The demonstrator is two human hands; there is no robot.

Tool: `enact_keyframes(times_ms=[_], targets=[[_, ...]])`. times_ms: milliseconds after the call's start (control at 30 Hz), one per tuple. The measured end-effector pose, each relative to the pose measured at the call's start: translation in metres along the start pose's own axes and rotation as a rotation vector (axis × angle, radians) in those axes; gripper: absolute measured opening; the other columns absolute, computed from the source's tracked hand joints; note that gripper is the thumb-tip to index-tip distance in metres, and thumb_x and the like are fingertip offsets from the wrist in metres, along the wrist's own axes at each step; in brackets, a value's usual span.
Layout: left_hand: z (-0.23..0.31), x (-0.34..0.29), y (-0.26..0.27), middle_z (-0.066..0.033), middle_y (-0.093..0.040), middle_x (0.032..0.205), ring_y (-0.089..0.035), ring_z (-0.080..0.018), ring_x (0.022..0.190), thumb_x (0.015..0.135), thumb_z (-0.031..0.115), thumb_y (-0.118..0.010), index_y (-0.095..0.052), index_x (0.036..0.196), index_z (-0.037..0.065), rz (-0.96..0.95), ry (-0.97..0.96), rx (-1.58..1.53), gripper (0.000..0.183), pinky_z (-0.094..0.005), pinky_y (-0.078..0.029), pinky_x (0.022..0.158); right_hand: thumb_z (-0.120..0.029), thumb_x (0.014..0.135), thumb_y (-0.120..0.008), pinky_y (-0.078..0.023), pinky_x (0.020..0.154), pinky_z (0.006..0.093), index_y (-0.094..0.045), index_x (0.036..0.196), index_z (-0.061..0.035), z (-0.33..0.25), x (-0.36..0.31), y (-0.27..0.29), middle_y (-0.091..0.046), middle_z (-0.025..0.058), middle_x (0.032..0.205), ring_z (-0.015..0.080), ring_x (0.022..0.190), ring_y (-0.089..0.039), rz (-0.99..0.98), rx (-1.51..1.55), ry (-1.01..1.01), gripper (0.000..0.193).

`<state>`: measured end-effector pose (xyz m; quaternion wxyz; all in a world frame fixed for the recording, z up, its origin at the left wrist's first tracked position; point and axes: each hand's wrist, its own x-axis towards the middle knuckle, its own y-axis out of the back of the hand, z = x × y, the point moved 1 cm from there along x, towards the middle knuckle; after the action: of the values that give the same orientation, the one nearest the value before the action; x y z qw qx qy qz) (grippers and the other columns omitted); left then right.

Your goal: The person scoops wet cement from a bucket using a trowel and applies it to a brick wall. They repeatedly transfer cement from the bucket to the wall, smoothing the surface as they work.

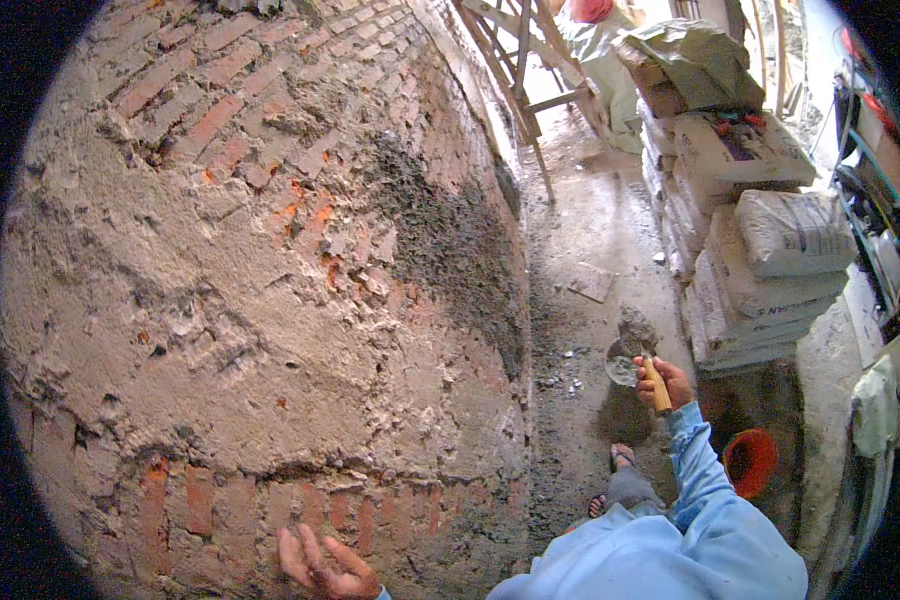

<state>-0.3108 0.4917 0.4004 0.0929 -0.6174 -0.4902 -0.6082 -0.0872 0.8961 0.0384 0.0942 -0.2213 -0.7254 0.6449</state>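
Note:
My right hand [672, 383] is closed around the wooden handle of a trowel [660, 392], held out over the floor. Its blade points away from me, and grey material shows at the blade, though the edges are hard to make out. My left hand [327, 566] is raised near the lower part of the brick wall [200, 330], fingers apart and nothing in them; whether it touches the wall I cannot tell. A dark grey patch of rough mortar [445, 235] covers part of the wall, between bare bricks and old crumbling plaster.
An orange bucket [750, 462] stands right of my right forearm. Stacked bags [770, 290] line the right side, with a wooden trestle or ladder [525, 60] farther off by the wall. A flat broken piece [592, 282] and small rubble lie on the floor [595, 225].

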Motion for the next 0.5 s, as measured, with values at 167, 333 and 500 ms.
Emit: enact_keyframes(times_ms=[167, 333, 500], targets=[[-0.001, 0.033, 0.018, -0.0212, -0.058, 0.107, -0.057, -0.0370, 0.097, 0.090, 0.018, -0.057, -0.065, 0.104, 0.002, 0.089, -0.073, 0.160, 0.022, -0.0476, -0.047, 0.086, -0.031, 0.095, -0.045, -0.044, 0.057, 0.0287, -0.041, 0.125, -0.0036, -0.006, 0.006, -0.051, -0.051, 0.0033, 0.090, 0.0115, 0.064, -0.046, -0.172, 0.149, 0.005, 0.041], [0.001, 0.017, 0.033, -0.0213, -0.059, 0.106, -0.057, -0.0364, 0.098, 0.090, 0.018, -0.057, -0.066, 0.104, 0.001, -0.036, 0.011, 0.200, 0.023, -0.0463, -0.047, 0.083, -0.031, 0.093, -0.049, -0.045, 0.050, 0.0233, -0.041, 0.126, -0.0074, -0.044, 0.031, -0.157, -0.053, 0.0018, 0.086, 0.0095, 0.063, -0.051, 0.004, -0.343, 0.559, 0.042], [0.014, -0.022, 0.054, -0.0201, -0.061, 0.103, -0.057, -0.0350, 0.095, 0.090, 0.015, -0.057, -0.066, 0.104, 0.001, -0.095, 0.176, 0.023, 0.022, -0.0453, -0.046, 0.082, -0.004, 0.087, -0.056, -0.042, 0.050, 0.0174, -0.045, 0.125, -0.0106, -0.051, 0.182, -0.213, -0.057, 0.0047, 0.090, 0.0065, 0.073, -0.052, 0.090, -0.406, 1.418, 0.040]])
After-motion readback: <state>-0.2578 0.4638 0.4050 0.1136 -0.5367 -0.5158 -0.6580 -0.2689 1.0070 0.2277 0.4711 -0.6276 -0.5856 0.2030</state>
